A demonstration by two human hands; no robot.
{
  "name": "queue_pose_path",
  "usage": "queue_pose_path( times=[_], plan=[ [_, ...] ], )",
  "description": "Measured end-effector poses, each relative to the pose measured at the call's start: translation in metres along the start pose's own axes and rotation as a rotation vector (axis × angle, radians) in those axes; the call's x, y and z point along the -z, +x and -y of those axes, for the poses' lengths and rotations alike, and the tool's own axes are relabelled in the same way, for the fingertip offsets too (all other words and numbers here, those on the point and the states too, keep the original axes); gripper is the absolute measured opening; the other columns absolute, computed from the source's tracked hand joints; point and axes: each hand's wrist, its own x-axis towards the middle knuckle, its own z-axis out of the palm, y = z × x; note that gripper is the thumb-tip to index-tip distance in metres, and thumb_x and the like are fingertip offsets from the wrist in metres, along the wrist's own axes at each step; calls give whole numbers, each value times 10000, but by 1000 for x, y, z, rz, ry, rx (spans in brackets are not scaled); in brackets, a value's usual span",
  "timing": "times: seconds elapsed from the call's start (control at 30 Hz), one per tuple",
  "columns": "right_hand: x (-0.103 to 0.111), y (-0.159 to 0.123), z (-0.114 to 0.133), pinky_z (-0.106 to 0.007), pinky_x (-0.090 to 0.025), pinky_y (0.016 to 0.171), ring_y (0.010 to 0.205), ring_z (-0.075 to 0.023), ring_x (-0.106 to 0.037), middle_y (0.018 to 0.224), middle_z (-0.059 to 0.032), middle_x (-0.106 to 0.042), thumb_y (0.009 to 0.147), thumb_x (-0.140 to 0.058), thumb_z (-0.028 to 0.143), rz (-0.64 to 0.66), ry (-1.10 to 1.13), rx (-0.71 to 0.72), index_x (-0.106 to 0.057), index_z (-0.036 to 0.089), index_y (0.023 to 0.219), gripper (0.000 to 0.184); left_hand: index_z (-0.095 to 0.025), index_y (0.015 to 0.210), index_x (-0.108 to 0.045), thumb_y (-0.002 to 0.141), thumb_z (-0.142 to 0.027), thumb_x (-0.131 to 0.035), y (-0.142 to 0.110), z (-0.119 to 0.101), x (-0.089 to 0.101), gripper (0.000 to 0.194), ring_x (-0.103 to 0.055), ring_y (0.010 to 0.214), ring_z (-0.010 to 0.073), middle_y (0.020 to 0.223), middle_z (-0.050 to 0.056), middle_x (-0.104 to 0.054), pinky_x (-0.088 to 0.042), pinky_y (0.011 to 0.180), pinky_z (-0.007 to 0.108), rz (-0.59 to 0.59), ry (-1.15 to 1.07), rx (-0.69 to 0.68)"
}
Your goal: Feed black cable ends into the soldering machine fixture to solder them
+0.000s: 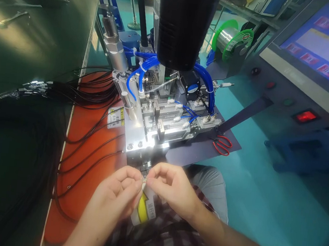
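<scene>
Close together at the front of a metal machine [142, 140], my left hand [118, 194] and my right hand [176, 189] are both closed in a pinch. Between their fingertips is a small shiny metal piece [144, 180], too small to name exactly; the fingers partly cover it. Just beyond the fingertips is the machine's small dark fixture [145, 167]. Below the hands, a yellow-marked label [142, 210] shows in part. Black cables [90, 158] run across the orange board to the left of my hands.
A bundle of cables with shiny ends [36, 86] lies on the dark green table at left. Red-handled cutters [223, 145] rest right of the machine. A black cylinder [186, 27] hangs overhead. A green wire spool [232, 40] and a control panel [301, 78] stand at right.
</scene>
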Motion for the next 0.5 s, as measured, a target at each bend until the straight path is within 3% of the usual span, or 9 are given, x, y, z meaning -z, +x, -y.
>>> queue_pose_path(
  times=[0.27,0.5],
  plan=[
    [-5,-3,-5,-195,-269,405,417,-69,-375,481,77,-465,741,-658,296,-26,36,-30,-582,168,723,149,-222,874,-549,819,-573,-663,2,5,2,373,-209,446,56,478,-114,-361,-194,452,196,-12,-58,-6],
    [-10,-11,-16,-223,-299,482,510,-82,-386,573,56,-478,837,-614,287,-62,-109,90,-585,170,738,156,-210,848,-561,787,-588,-678,4,4,0,400,-221,435,48,478,-114,-359,-189,435,183,-28,-11,3]
  ],
)
